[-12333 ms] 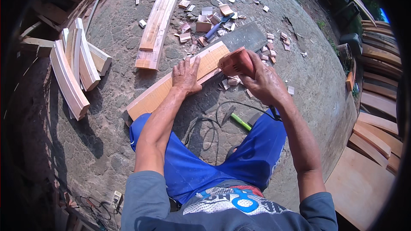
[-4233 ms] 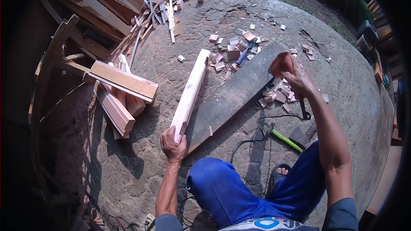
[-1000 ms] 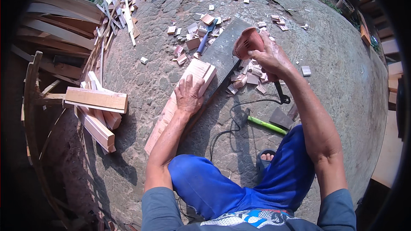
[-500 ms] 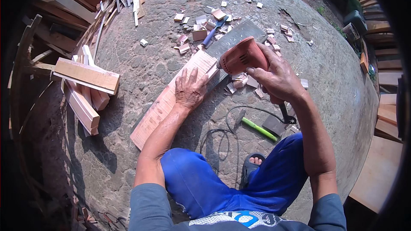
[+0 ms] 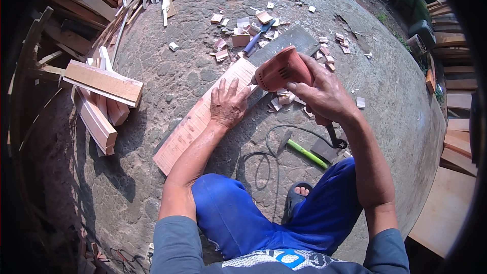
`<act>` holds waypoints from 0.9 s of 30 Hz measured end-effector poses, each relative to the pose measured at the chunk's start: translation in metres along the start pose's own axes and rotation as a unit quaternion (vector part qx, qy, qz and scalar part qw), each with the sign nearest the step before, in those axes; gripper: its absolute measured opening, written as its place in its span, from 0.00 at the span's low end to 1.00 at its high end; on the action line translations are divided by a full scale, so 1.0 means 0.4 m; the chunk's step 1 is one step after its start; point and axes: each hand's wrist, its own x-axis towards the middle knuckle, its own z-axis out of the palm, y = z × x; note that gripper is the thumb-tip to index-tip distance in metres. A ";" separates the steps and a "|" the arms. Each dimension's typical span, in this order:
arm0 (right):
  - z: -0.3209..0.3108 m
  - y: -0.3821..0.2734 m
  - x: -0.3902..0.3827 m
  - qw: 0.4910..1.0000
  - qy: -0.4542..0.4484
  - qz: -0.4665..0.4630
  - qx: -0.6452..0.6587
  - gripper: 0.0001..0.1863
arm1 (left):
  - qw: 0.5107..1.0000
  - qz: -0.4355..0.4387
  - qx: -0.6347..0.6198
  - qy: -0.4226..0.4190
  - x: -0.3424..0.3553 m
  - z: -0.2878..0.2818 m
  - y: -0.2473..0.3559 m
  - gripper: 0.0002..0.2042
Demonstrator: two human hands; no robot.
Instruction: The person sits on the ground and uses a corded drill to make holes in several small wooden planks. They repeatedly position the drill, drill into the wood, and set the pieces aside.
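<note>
A long wooden board (image 5: 195, 124) lies slanted in front of me, partly over a dark flat plank (image 5: 291, 43). My left hand (image 5: 229, 104) rests on the board's upper part, fingers spread and flat. In my right hand (image 5: 322, 89) is a red power drill (image 5: 284, 70), gripped by its handle. The drill's front end points left at the board's far right edge, close to my left fingertips. Whether the bit touches the wood is hidden. A black cord (image 5: 276, 137) trails from the drill across the ground.
Wood offcuts (image 5: 241, 39) and a blue-handled chisel (image 5: 256, 40) lie beyond the board. Nearer me is a hammer with a green handle (image 5: 307, 153). Stacked wooden pieces (image 5: 104, 83) stand at left. More timber (image 5: 459, 147) lines the right side.
My left hand has shifted slightly right along the board, its fingers nearer the drill's front end. The drill has moved a little left. My view has shifted slightly.
</note>
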 end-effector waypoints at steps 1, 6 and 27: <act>0.001 0.000 0.000 1.000 -0.001 -0.001 -0.004 0.44 | 1.000 0.000 0.001 -0.001 -0.001 0.000 0.000 0.23; -0.005 -0.039 -0.007 0.999 -0.020 0.033 -0.009 0.39 | 1.000 0.002 0.009 -0.021 -0.004 -0.006 -0.001 0.27; -0.022 -0.108 0.068 0.988 -0.106 0.061 -0.098 0.39 | 0.959 -0.160 0.008 -0.235 0.018 -0.087 -0.066 0.67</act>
